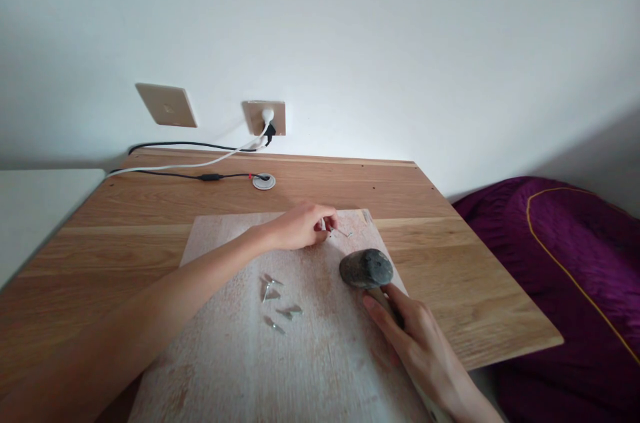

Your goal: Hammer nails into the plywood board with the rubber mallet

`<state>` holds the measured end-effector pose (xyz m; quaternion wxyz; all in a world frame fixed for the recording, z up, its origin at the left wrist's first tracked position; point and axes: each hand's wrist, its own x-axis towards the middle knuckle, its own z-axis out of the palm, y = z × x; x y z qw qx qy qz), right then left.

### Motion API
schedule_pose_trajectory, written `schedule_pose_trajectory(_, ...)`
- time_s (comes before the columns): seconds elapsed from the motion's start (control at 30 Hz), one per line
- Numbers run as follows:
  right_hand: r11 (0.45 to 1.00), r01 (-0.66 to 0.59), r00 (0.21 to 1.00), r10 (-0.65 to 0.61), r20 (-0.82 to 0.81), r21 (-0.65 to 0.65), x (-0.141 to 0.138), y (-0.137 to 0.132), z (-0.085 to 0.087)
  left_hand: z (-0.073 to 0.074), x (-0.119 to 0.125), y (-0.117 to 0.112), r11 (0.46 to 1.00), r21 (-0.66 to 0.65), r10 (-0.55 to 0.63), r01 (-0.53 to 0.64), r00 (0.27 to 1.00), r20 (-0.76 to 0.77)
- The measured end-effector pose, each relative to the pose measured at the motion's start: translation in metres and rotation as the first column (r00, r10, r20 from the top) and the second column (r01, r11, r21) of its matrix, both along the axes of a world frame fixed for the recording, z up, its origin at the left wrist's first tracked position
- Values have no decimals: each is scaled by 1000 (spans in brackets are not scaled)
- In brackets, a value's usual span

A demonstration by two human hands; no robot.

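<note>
My right hand [420,333] grips the handle of a mallet [367,268], whose dark, scuffed head hangs above the right side of a pale wooden board [225,363]. Near the board's far edge, my left hand [305,226] is closed in a pinch, thumb and fingers around a small metal fastener [331,231]. Its exact kind is too small to tell. Just right of those fingertips is another small piece [349,234] at the board surface. Several loose silvery fasteners [270,286] lie scattered on the board, closer to me.
Beneath the board is a wooden table [480,303]. Black and white cables [200,165] cross its back edge to a wall socket [277,117], and one enters a round grommet [264,181]. Purple fabric [520,243] fills the right side; a white surface [45,209] adjoins the left.
</note>
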<state>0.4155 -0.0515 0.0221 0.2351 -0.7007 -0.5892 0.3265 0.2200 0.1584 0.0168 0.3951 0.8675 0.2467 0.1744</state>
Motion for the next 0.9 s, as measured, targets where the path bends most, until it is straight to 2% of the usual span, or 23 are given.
schedule_pose_trajectory(0.47,1000,-4,1000,3,6,7,0,-1,0,-8,0,2,998,55,-28,27,999,18)
schedule_pose_trajectory(0.9,1000,2,1000,-2,-15,7,0,0,0,-9,2,1,998,52,-36,35,999,14)
